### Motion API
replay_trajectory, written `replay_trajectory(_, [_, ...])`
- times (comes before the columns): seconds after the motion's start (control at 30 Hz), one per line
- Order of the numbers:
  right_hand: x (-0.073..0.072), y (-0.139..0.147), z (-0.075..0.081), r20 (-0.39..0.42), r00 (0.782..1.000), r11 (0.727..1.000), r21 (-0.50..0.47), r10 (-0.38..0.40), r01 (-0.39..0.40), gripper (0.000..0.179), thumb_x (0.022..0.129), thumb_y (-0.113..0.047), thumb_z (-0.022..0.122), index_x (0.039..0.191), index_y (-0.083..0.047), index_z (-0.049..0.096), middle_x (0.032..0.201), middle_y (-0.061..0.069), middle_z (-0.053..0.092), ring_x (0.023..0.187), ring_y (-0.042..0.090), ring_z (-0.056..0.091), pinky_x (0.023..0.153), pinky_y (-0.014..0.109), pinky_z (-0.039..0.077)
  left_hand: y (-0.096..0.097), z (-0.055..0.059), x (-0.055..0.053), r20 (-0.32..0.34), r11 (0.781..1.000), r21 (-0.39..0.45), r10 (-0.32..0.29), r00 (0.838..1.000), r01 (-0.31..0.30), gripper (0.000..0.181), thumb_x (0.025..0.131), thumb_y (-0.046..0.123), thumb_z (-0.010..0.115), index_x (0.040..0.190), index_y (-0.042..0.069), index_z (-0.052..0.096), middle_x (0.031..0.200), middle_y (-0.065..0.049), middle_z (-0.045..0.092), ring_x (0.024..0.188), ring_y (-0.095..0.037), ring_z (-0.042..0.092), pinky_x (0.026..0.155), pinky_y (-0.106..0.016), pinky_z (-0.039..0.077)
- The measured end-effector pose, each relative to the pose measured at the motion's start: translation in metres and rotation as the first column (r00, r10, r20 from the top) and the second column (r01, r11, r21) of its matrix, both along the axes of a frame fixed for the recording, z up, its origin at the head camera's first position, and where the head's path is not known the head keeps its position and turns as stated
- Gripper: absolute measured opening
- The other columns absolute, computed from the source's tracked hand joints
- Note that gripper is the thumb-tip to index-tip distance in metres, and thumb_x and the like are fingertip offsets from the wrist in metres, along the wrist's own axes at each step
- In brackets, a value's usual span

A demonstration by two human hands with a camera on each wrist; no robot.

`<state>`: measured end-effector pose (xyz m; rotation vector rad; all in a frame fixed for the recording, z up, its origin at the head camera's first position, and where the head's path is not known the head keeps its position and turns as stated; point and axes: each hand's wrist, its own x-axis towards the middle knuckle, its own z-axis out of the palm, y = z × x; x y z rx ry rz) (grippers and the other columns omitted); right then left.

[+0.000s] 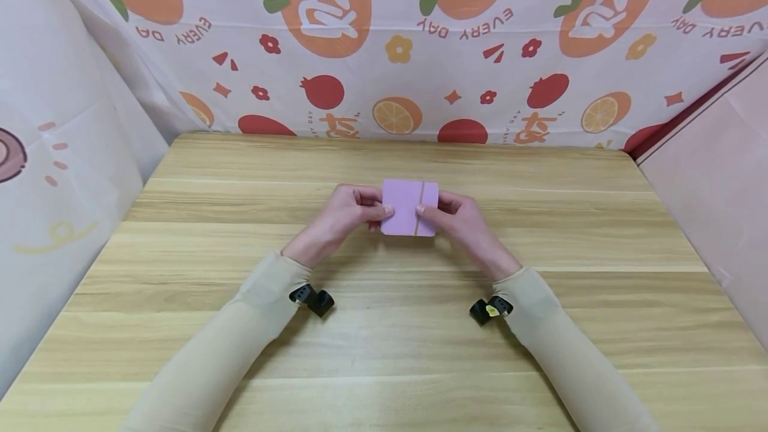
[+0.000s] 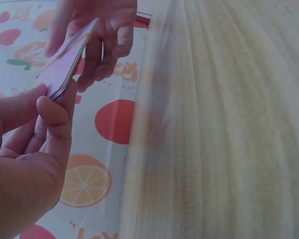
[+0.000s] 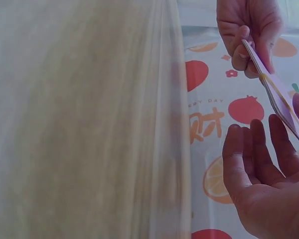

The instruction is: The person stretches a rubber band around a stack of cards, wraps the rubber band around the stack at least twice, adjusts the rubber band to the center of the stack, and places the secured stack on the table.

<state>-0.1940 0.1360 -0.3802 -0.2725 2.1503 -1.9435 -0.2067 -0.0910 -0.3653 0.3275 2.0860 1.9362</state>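
Pinching a lilac square pad (image 1: 401, 211) between two hands

We see the pad held up over the far half of a wooden table (image 1: 372, 359), roughly midway between the table's left and right edges. Its broad face is turned toward the head camera, and a thin tan band (image 1: 421, 193) crosses that face nearer the right side. From both wrists we see the pad almost edge-on and tilted, its rim made of thin layers, some pale and some dark.

At the pad's left edge, the left hand (image 1: 346, 213) pinches it, thumb flat on the lilac face and fingers bent behind. At the opposite edge, the right hand (image 1: 467, 222) has hold of it too, its thumb lying on the face at the band. In the right wrist view we find a fingertip against the back of the pad, while the other fingers are spread loosely below, apart from it. Neither hand is spread wide; each has only the pad between thumb and fingers.

Both arms wear cream sleeves (image 1: 210, 352), and at each cuff sits a small black device (image 1: 321, 302); the right one bears a yellow mark (image 1: 493, 311). Beyond the table we see a white cloth (image 1: 366, 79) printed with orange slices, red fruit, small flowers and lettering. Pale panels (image 1: 78, 125) flank the table on either side.
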Motion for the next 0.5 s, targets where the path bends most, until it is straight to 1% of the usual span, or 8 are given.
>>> replay_trajectory(0.13, [-0.0006, 0.0014, 0.0013, -0.024, 0.999, 0.999, -0.017, -0.035, 0.035, 0.038, 0.093, -0.021, 0.068, 0.125, -0.001, 0.063, 0.117, 0.013, 0.064, 0.102, 0.021, 0.059, 0.083, 0.029, 0.051, 0.0006, 0.0006, 0.0001, 0.004, 1.000, -0.007, -0.009, 1.000, 0.009, 0.007, 0.087, -0.003, 0.069, 0.080, 0.000, 0.068, 0.066, -0.003, 0.059, 0.058, -0.013, 0.051, 0.057, -0.027, 0.044])
replay_trajectory(0.23, [-0.0016, 0.0020, 0.0015, -0.049, 0.996, 0.997, -0.038, -0.075, 0.073, 0.036, 0.093, -0.020, 0.068, 0.123, 0.000, 0.064, 0.114, 0.012, 0.063, 0.100, 0.020, 0.056, 0.081, 0.028, 0.050, 0.0011, 0.0009, 0.0010, 0.008, 1.000, -0.018, -0.022, 1.000, 0.022, 0.008, 0.086, -0.004, 0.069, 0.080, 0.001, 0.068, 0.069, -0.004, 0.060, 0.058, -0.014, 0.052, 0.059, -0.028, 0.045])
replay_trajectory(0.37, [-0.0029, 0.0026, 0.0014, -0.088, 0.988, 0.991, -0.059, -0.126, 0.121, 0.033, 0.094, -0.020, 0.067, 0.119, 0.000, 0.065, 0.111, 0.011, 0.063, 0.098, 0.019, 0.055, 0.079, 0.028, 0.049, 0.0022, 0.0004, 0.0019, 0.008, 0.998, -0.036, -0.047, 0.999, 0.047, 0.003, 0.086, -0.004, 0.069, 0.084, -0.005, 0.067, 0.070, -0.005, 0.061, 0.059, -0.016, 0.053, 0.059, -0.028, 0.045])
replay_trajectory(0.5, [-0.0037, 0.0030, 0.0012, -0.130, 0.979, 0.987, -0.050, -0.156, 0.151, 0.031, 0.095, -0.023, 0.067, 0.117, -0.002, 0.067, 0.111, 0.009, 0.065, 0.099, 0.019, 0.056, 0.081, 0.026, 0.049, 0.0030, 0.0000, 0.0021, 0.010, 0.997, -0.039, -0.059, 0.998, 0.059, 0.007, 0.086, -0.004, 0.069, 0.088, -0.009, 0.066, 0.070, -0.006, 0.062, 0.059, -0.016, 0.053, 0.060, -0.029, 0.045])
